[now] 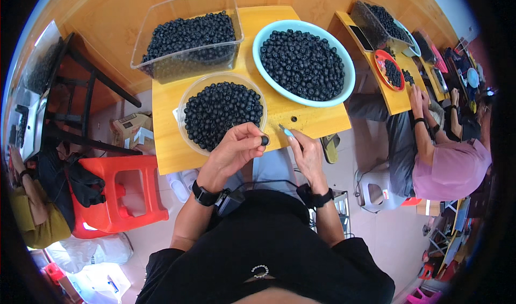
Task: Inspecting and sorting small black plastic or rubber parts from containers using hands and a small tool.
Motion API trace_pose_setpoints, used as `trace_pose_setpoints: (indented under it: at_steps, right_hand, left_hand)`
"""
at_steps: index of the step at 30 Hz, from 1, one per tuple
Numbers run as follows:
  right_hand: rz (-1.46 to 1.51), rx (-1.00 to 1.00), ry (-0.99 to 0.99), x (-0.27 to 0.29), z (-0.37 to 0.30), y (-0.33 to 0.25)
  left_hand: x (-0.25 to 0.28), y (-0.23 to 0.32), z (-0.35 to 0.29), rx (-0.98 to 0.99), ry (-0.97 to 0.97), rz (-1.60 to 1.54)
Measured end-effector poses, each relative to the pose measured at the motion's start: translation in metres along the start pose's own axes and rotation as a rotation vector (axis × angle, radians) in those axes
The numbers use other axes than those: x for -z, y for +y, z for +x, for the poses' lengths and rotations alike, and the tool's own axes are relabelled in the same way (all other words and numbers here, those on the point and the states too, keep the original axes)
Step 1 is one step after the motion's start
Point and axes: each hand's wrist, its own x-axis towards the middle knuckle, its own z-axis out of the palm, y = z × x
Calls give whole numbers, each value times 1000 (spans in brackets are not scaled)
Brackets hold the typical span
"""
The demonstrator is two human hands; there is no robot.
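Note:
My left hand [236, 149] pinches one round black bead [264, 140] between thumb and fingertips, just off the table's front edge. To its right, my right hand [307, 156] is closed on a small light-blue tool [288, 133] with a thin dark tip; its exact kind is too small to tell. The tip points up and left, apart from the bead. Beyond my left hand stands a round clear tub [264, 104] of black beads. A light-blue basin [352, 78], heaped with similar beads, is behind my right hand. One loose bead [294, 119] lies on the yellow wooden table [322, 120].
A clear rectangular bin [188, 67] of beads stands at the table's back left. On the left is a red plastic stool [118, 191]. At right, a person in a pink top [457, 169] works at another table [396, 102] with a red tray [379, 62].

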Motion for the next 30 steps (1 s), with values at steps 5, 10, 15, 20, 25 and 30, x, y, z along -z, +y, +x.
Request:
trace_pose_setpoints:
  at_steps: [5, 10, 15, 20, 25, 30]
  right_hand:
    - [205, -119, -47, 15, 6, -32]
    - [396, -40, -158, 8, 9, -52]
    - [407, 24, -281, 7, 15, -51]
    - [344, -41, -421, 5, 45, -52]
    - [326, -6, -278, -4, 103, -20]
    - [412, -70, 80, 18, 158, -16]
  left_hand:
    - [-1, -4, 1, -23, 157, 149]
    - [13, -21, 3, 32, 137, 187]
    - [15, -19, -5, 73, 141, 195]
    - [11, -2, -17, 5, 287, 344]
    - [31, 16, -30, -154, 421, 416]
    - [41, 25, -37, -305, 575, 624]
